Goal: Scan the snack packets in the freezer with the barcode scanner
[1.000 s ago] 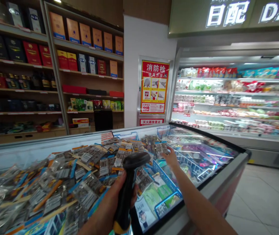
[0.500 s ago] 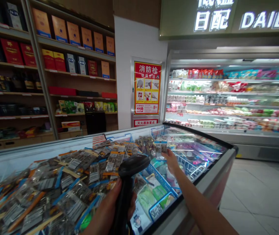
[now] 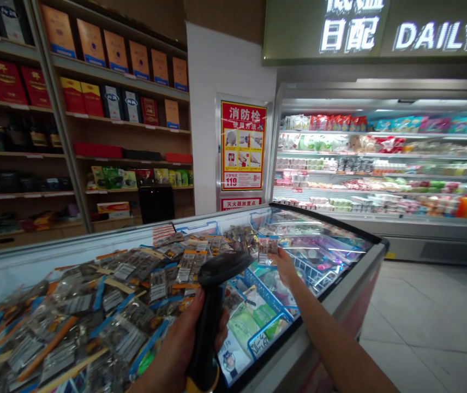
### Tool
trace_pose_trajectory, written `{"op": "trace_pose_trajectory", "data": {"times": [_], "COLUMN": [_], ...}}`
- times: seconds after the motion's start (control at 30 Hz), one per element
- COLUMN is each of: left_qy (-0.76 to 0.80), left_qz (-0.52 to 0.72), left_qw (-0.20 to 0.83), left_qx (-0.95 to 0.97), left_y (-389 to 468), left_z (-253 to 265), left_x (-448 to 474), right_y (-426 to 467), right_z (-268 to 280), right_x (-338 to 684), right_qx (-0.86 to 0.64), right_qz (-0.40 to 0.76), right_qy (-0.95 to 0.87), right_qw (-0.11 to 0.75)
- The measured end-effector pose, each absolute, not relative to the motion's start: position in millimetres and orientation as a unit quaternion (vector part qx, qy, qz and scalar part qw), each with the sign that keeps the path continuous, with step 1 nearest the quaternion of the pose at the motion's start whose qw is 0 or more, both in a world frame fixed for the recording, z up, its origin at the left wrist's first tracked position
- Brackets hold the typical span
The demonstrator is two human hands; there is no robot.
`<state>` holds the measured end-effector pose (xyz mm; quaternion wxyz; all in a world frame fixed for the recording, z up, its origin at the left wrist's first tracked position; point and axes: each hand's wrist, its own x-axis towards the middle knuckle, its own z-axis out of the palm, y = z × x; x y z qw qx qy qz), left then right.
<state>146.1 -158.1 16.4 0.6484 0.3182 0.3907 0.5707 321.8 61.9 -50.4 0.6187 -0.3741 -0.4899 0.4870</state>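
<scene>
Wrapped round the handle of a black barcode scanner (image 3: 213, 305) is my left hand (image 3: 180, 341), low in the middle of the view. The scanner's head points away, above the freezer glass. Farther off, my right hand (image 3: 285, 267) is closed on the edge of a small clear packet (image 3: 267, 250) with a blue top strip and a printed label. It holds the packet upright beyond the scanner. Many similar packets (image 3: 127, 322) with blue or orange strips lie heaped on the freezer top to the left.
Under the chest freezer's (image 3: 356, 284) glass are blue wire baskets (image 3: 272, 295) with bagged goods. Shelves of boxes (image 3: 139, 60) stand at left, a fire-hydrant sign (image 3: 243, 147) hangs behind, and a lit refrigerated display (image 3: 381, 169) is at back right. Tiled floor (image 3: 417, 322) lies to the right.
The view has turned slightly to the right. Both hands keep their grips, and the packet stays in about the same place, tilted slightly differently.
</scene>
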Motion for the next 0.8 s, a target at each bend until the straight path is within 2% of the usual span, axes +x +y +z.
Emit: {"op": "trace_pose_trajectory", "data": {"times": [0.17,0.5,0.8], "left_qy": [0.369,0.372,0.384], "left_qz": [0.578,0.581,0.589], "left_qw": [0.649,0.638,0.624], "left_qx": [0.331,0.343,0.342], "left_y": [-160,-163,-151], "left_z": [21,21,25], "left_x": [137,126,137], "right_y": [66,75,75], "right_z": [-56,-68,-74], "right_x": [322,318,310], "right_qx": [-0.391,-0.386,-0.367], "right_qz": [0.495,0.472,0.452], "right_qy": [-0.505,-0.508,-0.567], "right_qw": [0.589,0.609,0.583]}}
